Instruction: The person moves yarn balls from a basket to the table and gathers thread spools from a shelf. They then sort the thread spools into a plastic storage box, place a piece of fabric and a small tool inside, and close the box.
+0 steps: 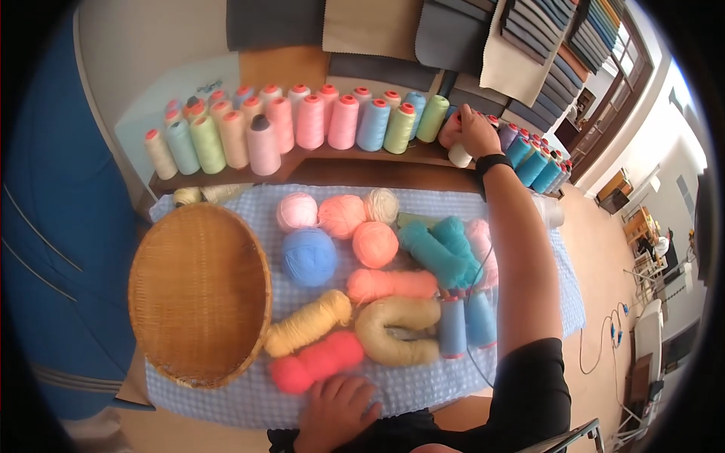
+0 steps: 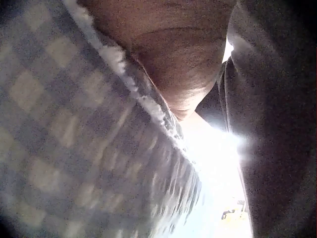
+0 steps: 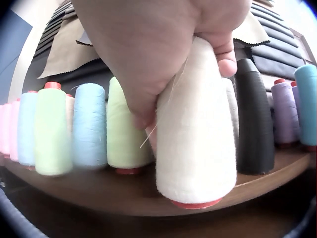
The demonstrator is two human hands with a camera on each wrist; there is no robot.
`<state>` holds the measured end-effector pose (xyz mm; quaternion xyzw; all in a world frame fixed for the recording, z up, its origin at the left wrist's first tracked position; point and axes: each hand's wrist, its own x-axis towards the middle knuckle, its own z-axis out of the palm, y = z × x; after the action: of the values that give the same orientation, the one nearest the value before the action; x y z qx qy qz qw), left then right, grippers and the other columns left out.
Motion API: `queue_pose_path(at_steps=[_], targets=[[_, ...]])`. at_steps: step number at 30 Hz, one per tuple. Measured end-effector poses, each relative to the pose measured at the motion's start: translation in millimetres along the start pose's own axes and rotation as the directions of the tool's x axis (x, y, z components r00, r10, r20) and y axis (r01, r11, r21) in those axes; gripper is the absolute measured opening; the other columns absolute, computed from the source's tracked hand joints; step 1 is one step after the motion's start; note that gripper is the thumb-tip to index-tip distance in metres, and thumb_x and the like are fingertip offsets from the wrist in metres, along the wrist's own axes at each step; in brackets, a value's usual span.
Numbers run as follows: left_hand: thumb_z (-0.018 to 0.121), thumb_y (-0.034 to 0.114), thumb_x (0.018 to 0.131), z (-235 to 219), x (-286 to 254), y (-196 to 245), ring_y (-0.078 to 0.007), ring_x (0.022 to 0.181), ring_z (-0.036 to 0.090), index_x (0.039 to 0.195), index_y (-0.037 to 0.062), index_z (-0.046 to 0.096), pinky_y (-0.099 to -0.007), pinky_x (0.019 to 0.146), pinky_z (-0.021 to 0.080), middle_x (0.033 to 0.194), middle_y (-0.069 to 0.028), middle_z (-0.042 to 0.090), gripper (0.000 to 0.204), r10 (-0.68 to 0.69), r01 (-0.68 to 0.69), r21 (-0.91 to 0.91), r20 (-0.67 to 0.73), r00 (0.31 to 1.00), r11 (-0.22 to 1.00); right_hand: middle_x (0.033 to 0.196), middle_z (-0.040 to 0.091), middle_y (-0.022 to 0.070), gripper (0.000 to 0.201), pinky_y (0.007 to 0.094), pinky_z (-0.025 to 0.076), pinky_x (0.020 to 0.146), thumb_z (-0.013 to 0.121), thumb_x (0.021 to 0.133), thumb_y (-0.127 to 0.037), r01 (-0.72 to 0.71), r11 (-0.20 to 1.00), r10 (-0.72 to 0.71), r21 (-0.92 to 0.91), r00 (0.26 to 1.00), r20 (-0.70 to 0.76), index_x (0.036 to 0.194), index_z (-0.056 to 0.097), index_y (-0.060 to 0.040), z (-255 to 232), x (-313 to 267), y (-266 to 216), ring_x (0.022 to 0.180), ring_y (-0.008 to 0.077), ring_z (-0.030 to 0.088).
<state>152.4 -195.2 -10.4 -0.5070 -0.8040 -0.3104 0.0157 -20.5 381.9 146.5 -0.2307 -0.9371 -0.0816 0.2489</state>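
My right hand [image 1: 477, 134] reaches to the shelf at the back and grips a white cone of thread [image 3: 195, 129] near its top. That cone has a red base and a loose thread end hanging at its side. The palm covers the tip, with fingers and thumb down both sides. Green thread cones [image 3: 52, 131] and a black cone [image 3: 255, 119] flank it. My left hand [image 1: 337, 408] rests with relaxed fingers at the table's front edge, beside a coral-red skein of yarn [image 1: 317, 362]. In the left wrist view, skin lies against the checked cloth [image 2: 59, 124].
A round wicker basket [image 1: 200, 294] lies on the left of the cloth. Yarn balls, such as a blue one [image 1: 308, 257], teal skeins [image 1: 442, 249] and two blue thread cones [image 1: 453, 328] fill the middle and right. Many cones line the wooden shelf [image 1: 340, 155]; fabric samples [image 1: 370, 30] hang behind.
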Motion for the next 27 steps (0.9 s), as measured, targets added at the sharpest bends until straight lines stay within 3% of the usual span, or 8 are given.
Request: queue_pose_path(at_steps=[2, 7, 11, 18, 23, 27], targets=[[0.078, 0.037, 0.087, 2.9, 3.8, -4.0, -0.0238, 0.111, 0.064, 0.112, 0.0142, 0.071, -0.0478, 0.103, 0.047, 0.117, -0.0008, 0.069, 0.034, 0.031, -0.029, 0.049, -0.032, 0.999, 0.998, 0.12, 0.071, 0.018, 0.045, 0.0514, 0.055, 0.097, 0.08, 0.087, -0.029, 0.025, 0.997, -0.021, 0.072, 0.998, -0.053, 0.119, 0.056, -0.008, -2.0, -8.3, 3.9, 0.116, 0.0426, 0.067], [0.078, 0.036, 0.086, 3.8, 4.1, -4.7, -0.0252, 0.112, 0.064, 0.111, 0.0138, 0.071, -0.0495, 0.105, 0.045, 0.117, -0.0007, 0.068, 0.034, 0.033, -0.032, 0.055, -0.019, 0.999, 0.998, 0.116, 0.071, 0.0193, 0.049, 0.0518, 0.055, 0.092, 0.085, 0.083, -0.031, -0.003, 0.996, 0.008, 0.084, 0.998, -0.056, 0.117, 0.057, -0.0068, -66.0, -40.1, -7.4, 0.111, 0.0424, 0.069], [0.078, 0.031, 0.085, 2.2, 3.7, -0.7, -0.0269, 0.112, 0.063, 0.111, 0.0121, 0.071, -0.0498, 0.106, 0.044, 0.116, -0.0033, 0.068, 0.033, 0.03, -0.028, 0.065, -0.031, 0.999, 0.997, 0.105, 0.074, 0.0182, 0.046, 0.0504, 0.056, 0.085, 0.084, 0.083, -0.027, 0.123, 0.986, -0.1, 0.116, 0.977, -0.191, 0.118, 0.06, -0.0071, -128.4, -68.8, 0.7, 0.101, 0.0431, 0.071], [0.08, 0.026, 0.083, 1.3, 6.7, 4.0, -0.0307, 0.111, 0.062, 0.11, 0.0085, 0.071, -0.0501, 0.106, 0.044, 0.116, -0.0064, 0.068, 0.034, 0.072, -0.067, 0.064, -0.08, 0.994, 0.996, 0.105, 0.075, 0.017, 0.044, 0.047, 0.056, 0.084, 0.081, 0.084, -0.022, 0.213, 0.956, -0.214, 0.202, 0.977, -0.019, 0.121, 0.062, -0.0085, -223.4, -152.7, -4.1, 0.099, 0.041, 0.072], [0.08, 0.024, 0.083, 0.2, 6.4, 7.3, -0.0314, 0.112, 0.062, 0.11, 0.0078, 0.071, -0.0501, 0.106, 0.044, 0.116, -0.007, 0.067, 0.033, 0.101, -0.093, 0.076, -0.109, 0.989, 0.993, 0.109, 0.074, 0.0162, 0.045, 0.047, 0.057, 0.085, 0.081, 0.084, -0.024, 0.171, 0.97, -0.2, 0.176, 0.966, 0.165, 0.124, 0.064, -0.0105, -230.8, -185.8, -14.1, 0.102, 0.0395, 0.072], [0.08, 0.024, 0.083, 1.1, 4.2, 7.2, -0.0319, 0.111, 0.062, 0.108, 0.0075, 0.071, -0.0494, 0.106, 0.045, 0.115, -0.0075, 0.067, 0.031, 0.112, -0.102, 0.079, -0.134, 0.985, 0.992, 0.111, 0.073, 0.0164, 0.047, 0.0461, 0.056, 0.087, 0.082, 0.083, -0.022, 0.236, 0.95, -0.27, 0.207, 0.949, 0.16, 0.124, 0.062, -0.0108, -203.5, -185.1, -20.9, 0.105, 0.0397, 0.071]])
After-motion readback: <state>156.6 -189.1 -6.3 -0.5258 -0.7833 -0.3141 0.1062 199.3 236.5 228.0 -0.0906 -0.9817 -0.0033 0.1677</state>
